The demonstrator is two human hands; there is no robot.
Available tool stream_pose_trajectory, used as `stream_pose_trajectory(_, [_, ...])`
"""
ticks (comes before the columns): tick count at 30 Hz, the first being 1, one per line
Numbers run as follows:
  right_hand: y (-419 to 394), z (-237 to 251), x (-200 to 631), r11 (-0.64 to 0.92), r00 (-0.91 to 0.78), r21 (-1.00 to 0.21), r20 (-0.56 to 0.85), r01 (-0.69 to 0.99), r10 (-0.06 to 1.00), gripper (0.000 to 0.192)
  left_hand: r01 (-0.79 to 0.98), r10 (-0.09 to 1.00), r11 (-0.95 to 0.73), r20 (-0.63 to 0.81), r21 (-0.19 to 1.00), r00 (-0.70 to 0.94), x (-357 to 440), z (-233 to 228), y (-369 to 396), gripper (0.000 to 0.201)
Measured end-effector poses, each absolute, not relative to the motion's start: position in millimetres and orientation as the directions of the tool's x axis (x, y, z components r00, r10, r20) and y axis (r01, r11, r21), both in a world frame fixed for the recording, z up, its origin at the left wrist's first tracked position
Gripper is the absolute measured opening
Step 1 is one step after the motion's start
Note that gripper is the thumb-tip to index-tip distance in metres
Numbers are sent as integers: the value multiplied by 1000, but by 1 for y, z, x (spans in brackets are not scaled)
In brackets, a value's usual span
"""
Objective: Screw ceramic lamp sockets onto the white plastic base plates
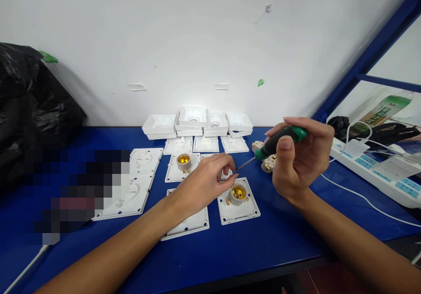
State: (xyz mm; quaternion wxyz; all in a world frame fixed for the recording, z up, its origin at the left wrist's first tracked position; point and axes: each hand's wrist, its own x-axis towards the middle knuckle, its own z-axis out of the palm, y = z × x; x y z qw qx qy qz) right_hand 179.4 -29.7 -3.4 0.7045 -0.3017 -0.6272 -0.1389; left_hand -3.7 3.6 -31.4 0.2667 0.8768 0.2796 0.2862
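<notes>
My right hand (304, 162) grips a screwdriver (279, 141) by its green and black handle, its shaft pointing down to the left. At the shaft's tip my left hand (210, 175) is closed in a pinch; whatever small thing is between the fingertips is too small to make out. Below these fingers lies a square white plate (241, 213) bearing a round lamp socket (237, 194) with a brass-coloured inside. Another lamp socket (184, 161) sits on a plate behind my left wrist. My left forearm partly covers a plate (192, 224) near the front.
White box-shaped covers (192, 115) are stacked against the wall, with several flat plates (177, 145) before them. Loose sockets (268, 164) lie beside my right hand. A power strip (378, 171) with cables is at the right. A black bag (33, 101) stands at the left.
</notes>
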Motion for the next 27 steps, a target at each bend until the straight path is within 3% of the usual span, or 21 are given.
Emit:
stream_pose_trajectory(7, [-23, 1, 181, 756, 331, -349, 925, 553, 185, 18, 353, 650, -597, 177, 721, 739, -13, -16, 8, 14])
stream_pose_trajectory(10, [-21, 2, 181, 758, 397, -394, 897, 519, 195, 17, 357, 597, -519, 31, 776, 801, -19, -8, 8, 32])
stream_pose_trajectory(14, [-19, 2, 184, 759, 461, -503, 835, 414, 301, 15, 319, 473, -430, -90, 844, 876, -24, -6, 10, 60])
stream_pose_trajectory(18, [-20, 0, 185, 744, 450, -551, 812, 378, 373, 15, 270, 398, -413, -94, 870, 912, -23, -12, 14, 46])
stream_pose_trajectory(27, [-32, -3, 174, 762, 333, -574, 811, 299, 481, 17, 300, 492, -435, -55, 849, 869, -12, -19, 1, 41])
